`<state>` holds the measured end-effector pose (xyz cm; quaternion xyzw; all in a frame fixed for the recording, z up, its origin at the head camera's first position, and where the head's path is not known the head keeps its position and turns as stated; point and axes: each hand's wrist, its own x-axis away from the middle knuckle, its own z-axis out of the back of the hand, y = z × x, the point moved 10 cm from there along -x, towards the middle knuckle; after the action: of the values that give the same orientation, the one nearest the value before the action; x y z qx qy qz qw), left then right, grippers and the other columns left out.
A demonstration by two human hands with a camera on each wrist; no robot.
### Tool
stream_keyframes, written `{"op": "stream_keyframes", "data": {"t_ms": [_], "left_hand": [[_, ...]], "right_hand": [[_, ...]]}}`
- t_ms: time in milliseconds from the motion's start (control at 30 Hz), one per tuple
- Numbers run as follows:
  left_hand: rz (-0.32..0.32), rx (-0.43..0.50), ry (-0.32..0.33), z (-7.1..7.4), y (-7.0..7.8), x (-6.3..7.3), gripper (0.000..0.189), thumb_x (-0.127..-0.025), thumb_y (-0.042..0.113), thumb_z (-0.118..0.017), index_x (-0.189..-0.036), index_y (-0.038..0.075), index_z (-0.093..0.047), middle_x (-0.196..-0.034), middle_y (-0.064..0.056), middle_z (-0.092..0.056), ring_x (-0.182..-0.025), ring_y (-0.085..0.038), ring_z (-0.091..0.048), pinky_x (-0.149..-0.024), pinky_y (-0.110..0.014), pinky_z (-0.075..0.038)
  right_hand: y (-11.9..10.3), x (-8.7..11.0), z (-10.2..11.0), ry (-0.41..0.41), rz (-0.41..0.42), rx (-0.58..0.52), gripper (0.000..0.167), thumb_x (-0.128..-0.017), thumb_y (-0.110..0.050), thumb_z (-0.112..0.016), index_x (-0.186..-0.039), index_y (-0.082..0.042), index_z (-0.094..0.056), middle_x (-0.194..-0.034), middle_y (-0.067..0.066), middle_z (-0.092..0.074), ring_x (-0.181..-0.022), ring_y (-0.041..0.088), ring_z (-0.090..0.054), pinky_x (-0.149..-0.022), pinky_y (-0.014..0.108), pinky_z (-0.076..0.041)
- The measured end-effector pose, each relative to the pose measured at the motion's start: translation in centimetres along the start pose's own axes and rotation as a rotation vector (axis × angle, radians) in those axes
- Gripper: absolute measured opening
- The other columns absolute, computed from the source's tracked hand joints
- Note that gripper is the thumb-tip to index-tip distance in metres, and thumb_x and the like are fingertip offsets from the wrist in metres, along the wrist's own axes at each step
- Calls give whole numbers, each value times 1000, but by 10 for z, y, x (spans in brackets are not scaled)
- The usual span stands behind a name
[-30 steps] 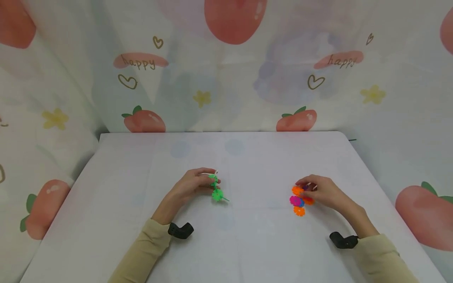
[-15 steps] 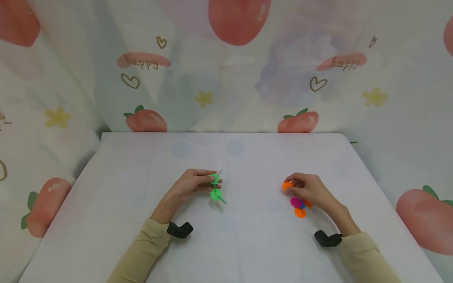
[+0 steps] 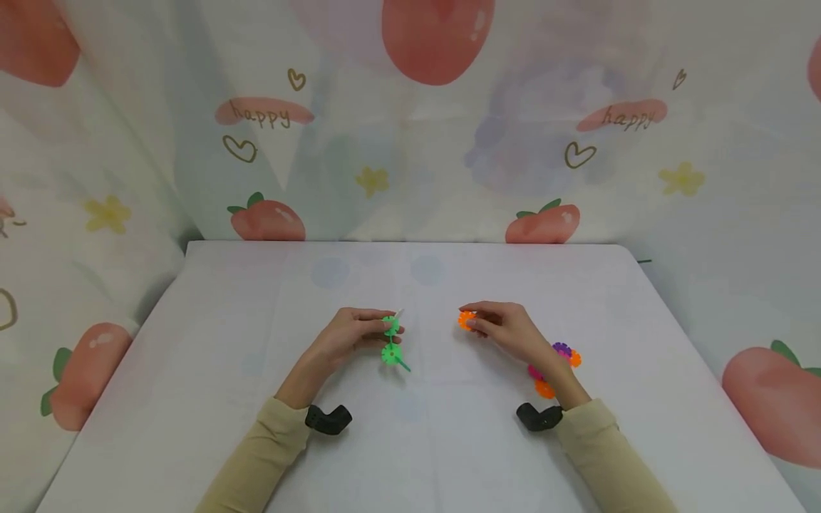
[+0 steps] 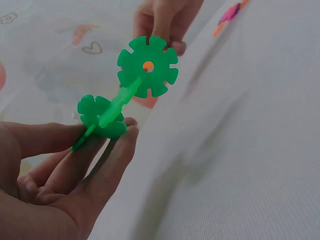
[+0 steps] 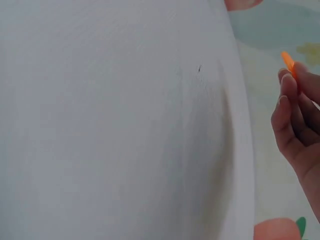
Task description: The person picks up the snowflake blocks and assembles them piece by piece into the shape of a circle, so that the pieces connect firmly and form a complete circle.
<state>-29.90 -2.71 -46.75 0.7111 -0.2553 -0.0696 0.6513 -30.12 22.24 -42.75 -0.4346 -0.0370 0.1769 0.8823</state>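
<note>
My left hand (image 3: 353,331) pinches a joined chain of green notched plastic discs (image 3: 391,354), raised over the table left of its middle. Up close in the left wrist view, the green discs (image 4: 161,80) slot into each other at angles, with thumb and fingers on the lower one. A whitish sliver shows at the chain's top in the head view. Thumb and fingers of my right hand (image 3: 509,331) pinch a single orange disc (image 3: 466,320), a short way right of the chain. Seen from the right wrist, that orange disc (image 5: 287,61) is nearly edge-on.
Beneath the right forearm lie several loose discs: a purple disc (image 3: 561,348), orange discs (image 3: 545,389) and pink, partly covered by the wrist. The white-covered table (image 3: 359,470) meets a fruit-patterned cloth (image 3: 423,157) at its back and sides. Black wrist mounts (image 3: 328,420) hang beside both cuffs.
My right hand has picked the orange disc from the group of loose ones and carried it left toward the green chain. The left hand stays almost in place, its chain turned slightly.
</note>
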Motion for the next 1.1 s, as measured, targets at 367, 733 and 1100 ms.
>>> {"op": "stream_keyframes", "data": {"t_ms": [367,733,1100], "left_hand": [[-3,-22,2,-3,-5,-4,38,-99,11,-67,-133,-4,-65,-112,-20,-76,-96,-24,-78,-92,-34,-61],[-15,-94,-15,-5,-3,-4,37,-99,14,-67,-131,-5,-67,-107,-19,-77,-99,-32,-76,-93,-38,-61],[-13,-112,3,-4,-4,-3,33,-98,11,-66,-129,-2,-69,-106,-19,-78,-94,-25,-78,-93,-38,-61]], "right_hand": [[-22,-34,-34,22,-10,-175,20,-94,-10,-76,-112,-4,-73,-85,19,-74,-74,38,-67,-67,38,-60],[-39,-45,-54,-29,15,-195,19,-96,-6,-72,-114,-3,-75,-88,13,-77,-72,26,-68,-68,41,-61],[-35,-48,-63,-20,-17,-245,18,-96,-4,-69,-113,0,-75,-86,12,-76,-73,31,-69,-67,37,-62]]}}
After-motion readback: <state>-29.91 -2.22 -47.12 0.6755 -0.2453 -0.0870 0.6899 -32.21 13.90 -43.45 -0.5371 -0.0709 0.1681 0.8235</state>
